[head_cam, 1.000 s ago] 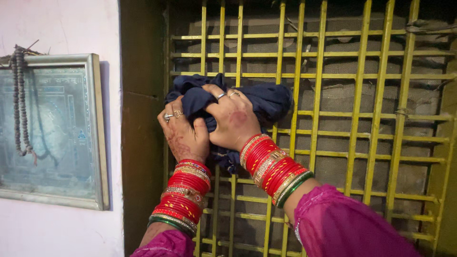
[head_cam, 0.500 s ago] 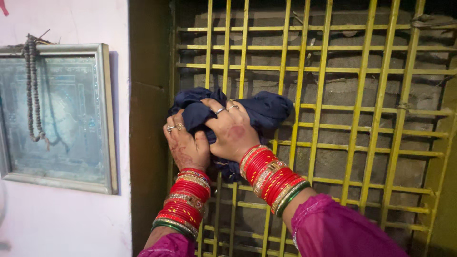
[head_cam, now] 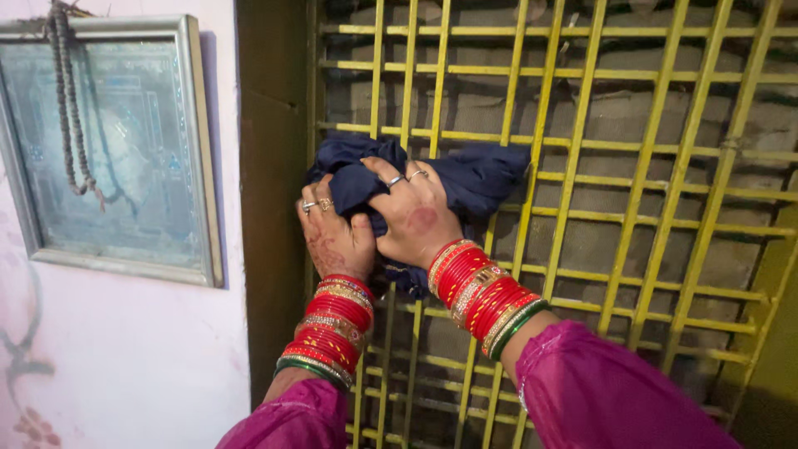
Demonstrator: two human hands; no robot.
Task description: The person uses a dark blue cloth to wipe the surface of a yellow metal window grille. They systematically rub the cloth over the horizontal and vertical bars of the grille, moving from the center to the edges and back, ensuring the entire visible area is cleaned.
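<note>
A dark blue cloth (head_cam: pixel 482 175) is bunched against a yellow metal window grille (head_cam: pixel 582 158), spreading to the right behind the bars' front. My left hand (head_cam: pixel 332 237) grips the cloth's lower left part, rings on its fingers. My right hand (head_cam: pixel 416 214) presses and clutches the cloth just beside it, fingers curled over the fabric. Both wrists carry stacks of red, gold and green bangles, and magenta sleeves cover my forearms. The cloth's lower part is hidden behind my hands.
A framed picture (head_cam: pixel 108 150) hangs on the pale pink wall at the left, with a string of dark beads (head_cam: pixel 71 108) draped over its top corner. A dark brown window frame (head_cam: pixel 270 208) separates wall and grille. Grey masonry shows behind the bars.
The view has shifted slightly right and down, so the picture sits further left. Both hands stay clutched on the cloth at the grille, the right hand sliding a little over it.
</note>
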